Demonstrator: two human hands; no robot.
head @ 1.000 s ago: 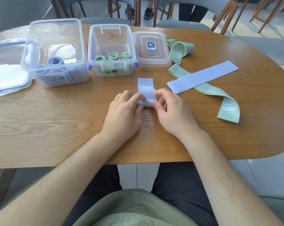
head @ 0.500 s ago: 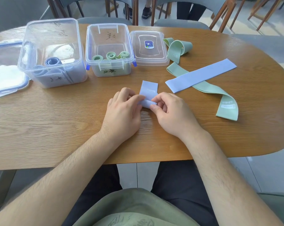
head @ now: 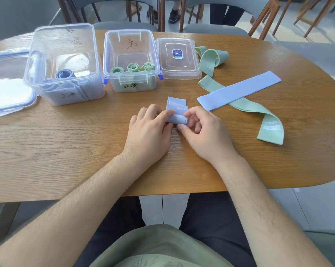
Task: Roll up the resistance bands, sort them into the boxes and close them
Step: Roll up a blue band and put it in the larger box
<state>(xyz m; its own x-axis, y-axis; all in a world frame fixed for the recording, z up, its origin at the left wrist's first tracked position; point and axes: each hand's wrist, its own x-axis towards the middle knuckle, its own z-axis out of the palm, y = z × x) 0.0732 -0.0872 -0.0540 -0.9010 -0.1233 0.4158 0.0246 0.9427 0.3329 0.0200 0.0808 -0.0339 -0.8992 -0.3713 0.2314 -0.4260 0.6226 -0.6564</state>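
Note:
A pale blue band [head: 177,112] lies at the table's middle, mostly rolled, with a short flat tail pointing away from me. My left hand [head: 151,132] pinches the roll's left end and my right hand [head: 203,132] pinches its right end. A flat blue band [head: 239,90] lies across a long green band [head: 266,120] to the right. A loosely folded green band [head: 211,58] sits behind them. The large clear box [head: 64,41] holds rolled blue bands. The smaller clear box [head: 131,43] holds rolled green bands.
The small box's lid [head: 179,58] lies beside it on the right. The big lid [head: 6,83] rests at the far left. The wooden table [head: 66,151] has a rounded right end. Chairs stand behind the table, and a person's feet show there.
The roll has grown and moved away from me as both hands turned it. The flat blue tail is shorter than before.

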